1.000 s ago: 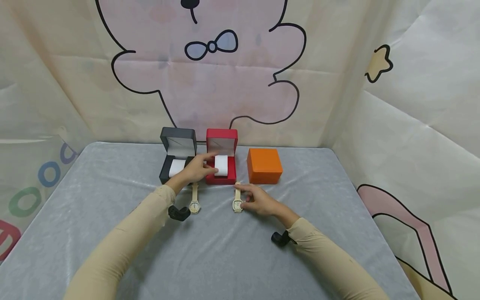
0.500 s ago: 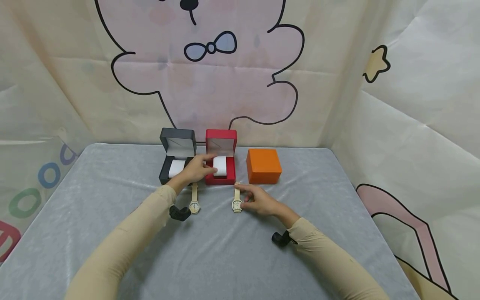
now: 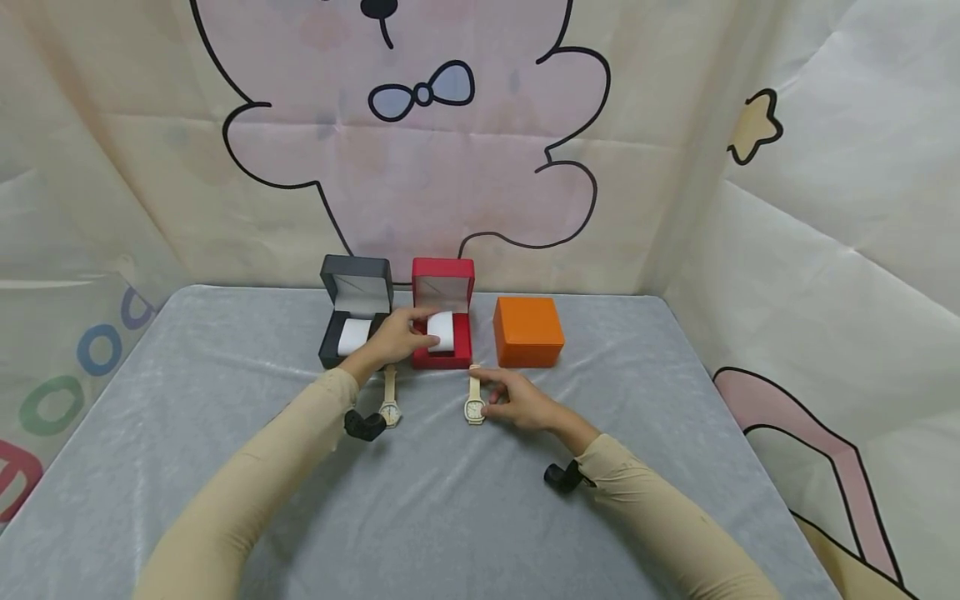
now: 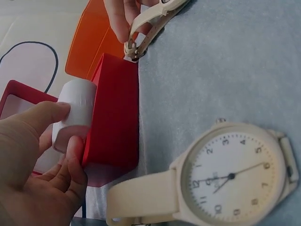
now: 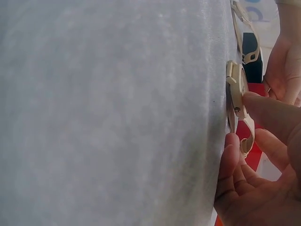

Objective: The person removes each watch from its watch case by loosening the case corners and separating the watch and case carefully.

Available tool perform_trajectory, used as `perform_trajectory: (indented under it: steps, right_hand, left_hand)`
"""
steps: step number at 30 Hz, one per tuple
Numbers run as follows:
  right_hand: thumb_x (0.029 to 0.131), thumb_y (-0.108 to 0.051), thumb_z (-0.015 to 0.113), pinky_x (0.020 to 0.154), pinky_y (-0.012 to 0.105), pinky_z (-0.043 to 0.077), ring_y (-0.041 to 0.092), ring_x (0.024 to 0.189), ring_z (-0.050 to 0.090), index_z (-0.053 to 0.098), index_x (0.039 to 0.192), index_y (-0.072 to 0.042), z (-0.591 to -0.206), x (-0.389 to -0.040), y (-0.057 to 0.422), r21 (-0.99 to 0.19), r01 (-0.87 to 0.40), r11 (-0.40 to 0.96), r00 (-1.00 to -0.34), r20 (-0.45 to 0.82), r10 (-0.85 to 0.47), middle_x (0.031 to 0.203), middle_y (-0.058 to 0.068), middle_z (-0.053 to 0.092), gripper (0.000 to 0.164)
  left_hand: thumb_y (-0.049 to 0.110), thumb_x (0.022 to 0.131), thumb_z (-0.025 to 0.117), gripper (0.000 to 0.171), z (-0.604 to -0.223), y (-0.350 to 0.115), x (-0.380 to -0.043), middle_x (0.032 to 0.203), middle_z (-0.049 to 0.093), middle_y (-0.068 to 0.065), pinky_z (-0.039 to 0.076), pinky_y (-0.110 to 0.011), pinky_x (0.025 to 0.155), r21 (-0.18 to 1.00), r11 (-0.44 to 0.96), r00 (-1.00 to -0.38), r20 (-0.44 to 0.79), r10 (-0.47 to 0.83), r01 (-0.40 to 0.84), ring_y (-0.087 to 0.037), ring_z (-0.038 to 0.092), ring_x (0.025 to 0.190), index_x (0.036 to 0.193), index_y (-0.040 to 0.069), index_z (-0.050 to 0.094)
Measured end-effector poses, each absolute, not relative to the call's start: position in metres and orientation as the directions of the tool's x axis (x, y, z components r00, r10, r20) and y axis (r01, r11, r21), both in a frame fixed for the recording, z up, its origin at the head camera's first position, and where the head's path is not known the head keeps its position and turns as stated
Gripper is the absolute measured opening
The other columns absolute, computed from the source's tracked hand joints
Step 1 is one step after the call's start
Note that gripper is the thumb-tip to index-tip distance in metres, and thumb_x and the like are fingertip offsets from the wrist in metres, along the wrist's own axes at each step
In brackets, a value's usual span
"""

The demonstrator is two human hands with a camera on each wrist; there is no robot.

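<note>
My left hand (image 3: pixel 396 337) reaches into the open red watch box (image 3: pixel 462 337). Its thumb and fingers pinch the white cushion (image 4: pixel 75 110), which sits tilted over the box in the left wrist view. On the cloth in front, my right hand (image 3: pixel 521 402) holds a cream-strapped wristwatch (image 3: pixel 474 410), its thumb against the case (image 5: pixel 241 89) and other fingers near the buckle end. A second cream wristwatch (image 4: pixel 230 174) lies face up below my left wrist. Beside the red box stands an open dark grey watch box (image 3: pixel 327 342) with a white cushion (image 3: pixel 352 336), partly hidden by the left hand.
An orange box (image 3: pixel 528 332), lid down, stands right of the red one. Grey cloth (image 3: pixel 450 517) covers the table, and printed curtains (image 3: pixel 637 208) hang close behind and on both sides. Black wrist cameras (image 3: pixel 365 426) jut below the cuffs.
My left hand and forearm have shifted slightly right, and the white cushion in its fingers tilts a little. The right hand and its wristwatch stay in place.
</note>
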State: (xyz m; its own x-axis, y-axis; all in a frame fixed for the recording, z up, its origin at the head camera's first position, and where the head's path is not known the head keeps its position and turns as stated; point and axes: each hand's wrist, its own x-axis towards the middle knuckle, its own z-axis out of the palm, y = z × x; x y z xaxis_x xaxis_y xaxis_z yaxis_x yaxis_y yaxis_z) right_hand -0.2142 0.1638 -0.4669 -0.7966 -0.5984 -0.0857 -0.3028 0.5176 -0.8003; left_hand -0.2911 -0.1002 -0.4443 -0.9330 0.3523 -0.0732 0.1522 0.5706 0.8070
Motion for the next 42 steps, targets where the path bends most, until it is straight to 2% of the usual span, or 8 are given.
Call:
perform_trajectory:
  steps: [7, 11, 15, 18, 23, 29, 38, 42]
  right_hand:
    - [0.091, -0.002, 0.072, 0.081, 0.020, 0.052, 0.015, 0.089, 0.059, 0.049, 0.149, -0.006, -0.4673, -0.2164, 0.1644, -0.799, -0.303, 0.520, -0.794, -0.090, -0.601, 0.145, 0.017, 0.055, 0.063]
    - [0.091, -0.001, 0.072, 0.081, 0.020, 0.052, 0.015, 0.089, 0.059, 0.049, 0.149, -0.005, -0.4668, -0.2160, 0.1651, -0.799, -0.301, 0.520, -0.792, -0.095, -0.604, 0.143, 0.018, 0.056, 0.063]
    - [0.091, -0.001, 0.072, 0.081, 0.020, 0.053, 0.015, 0.089, 0.059, 0.048, 0.150, -0.006, -0.4669, -0.2152, 0.1660, -0.803, -0.289, 0.521, -0.788, -0.110, -0.606, 0.142, 0.017, 0.057, 0.064]
    - [0.092, -0.003, 0.072, 0.081, 0.020, 0.052, 0.015, 0.090, 0.058, 0.048, 0.151, -0.009, -0.4673, -0.2156, 0.1663, -0.800, -0.281, 0.529, -0.790, -0.120, -0.601, 0.145, 0.014, 0.055, 0.064]
    - [0.092, -0.005, 0.072, 0.081, 0.020, 0.052, 0.016, 0.090, 0.058, 0.048, 0.151, -0.010, -0.4689, -0.2176, 0.1666, -0.797, -0.281, 0.535, -0.794, -0.120, -0.596, 0.146, 0.012, 0.055, 0.064]
    - [0.092, -0.005, 0.072, 0.080, 0.020, 0.051, 0.016, 0.089, 0.058, 0.048, 0.151, -0.009, -0.4702, -0.2184, 0.1673, -0.799, -0.283, 0.531, -0.793, -0.117, -0.598, 0.148, 0.013, 0.054, 0.063]
    - [0.092, -0.001, 0.070, 0.075, 0.021, 0.049, 0.016, 0.088, 0.057, 0.050, 0.148, -0.005, -0.4689, -0.2170, 0.1686, -0.802, -0.303, 0.515, -0.799, -0.081, -0.596, 0.147, 0.016, 0.054, 0.060]
    - [0.094, -0.003, 0.069, 0.075, 0.022, 0.049, 0.017, 0.089, 0.059, 0.049, 0.149, -0.004, -0.4674, -0.2160, 0.1686, -0.812, -0.287, 0.508, -0.805, -0.083, -0.587, 0.140, 0.018, 0.059, 0.059]
  left_hand:
    - [0.012, 0.089, 0.075, 0.054, -0.4423, -0.0929, -0.2900, 0.138, 0.056, -0.019, 0.044, -0.024, 0.067, 0.688, 0.694, -0.942, -0.049, 0.332, 0.209, -0.019, 0.053, 0.085, 0.141, 0.010, 0.061]
    - [0.011, 0.089, 0.075, 0.055, -0.4432, -0.0921, -0.2896, 0.142, 0.054, -0.021, 0.047, -0.028, 0.069, 0.694, 0.690, -0.944, -0.047, 0.327, 0.205, -0.023, 0.055, 0.085, 0.141, 0.008, 0.060]
    - [0.012, 0.090, 0.073, 0.056, -0.4450, -0.0922, -0.2897, 0.149, 0.047, -0.025, 0.052, -0.038, 0.089, 0.687, 0.694, -0.941, -0.044, 0.336, 0.216, -0.030, 0.056, 0.106, 0.143, 0.004, 0.057]
    - [0.013, 0.091, 0.073, 0.056, -0.4451, -0.0922, -0.2898, 0.153, 0.041, -0.028, 0.047, -0.047, 0.107, 0.682, 0.697, -0.941, -0.041, 0.336, 0.219, -0.036, 0.049, 0.127, 0.143, 0.003, 0.056]
    - [0.012, 0.091, 0.072, 0.057, -0.4437, -0.0909, -0.2893, 0.153, 0.041, -0.029, 0.041, -0.051, 0.114, 0.683, 0.692, -0.937, -0.029, 0.348, 0.236, -0.039, 0.044, 0.137, 0.143, -0.001, 0.054]
    - [0.012, 0.090, 0.073, 0.058, -0.4451, -0.0908, -0.2894, 0.153, 0.041, -0.027, 0.050, -0.042, 0.094, 0.693, 0.687, -0.941, -0.037, 0.336, 0.218, -0.032, 0.054, 0.113, 0.144, -0.001, 0.053]
    - [0.017, 0.092, 0.072, 0.059, -0.4442, -0.0948, -0.2878, 0.155, 0.038, -0.026, 0.049, -0.025, 0.066, 0.749, 0.642, -0.941, -0.079, 0.330, 0.162, -0.018, 0.059, 0.078, 0.146, 0.002, 0.053]
    - [0.019, 0.096, 0.068, 0.055, -0.4425, -0.0970, -0.2853, 0.147, 0.048, -0.020, 0.054, -0.029, 0.073, 0.771, 0.617, -0.938, -0.075, 0.340, 0.161, -0.022, 0.062, 0.091, 0.147, 0.006, 0.053]
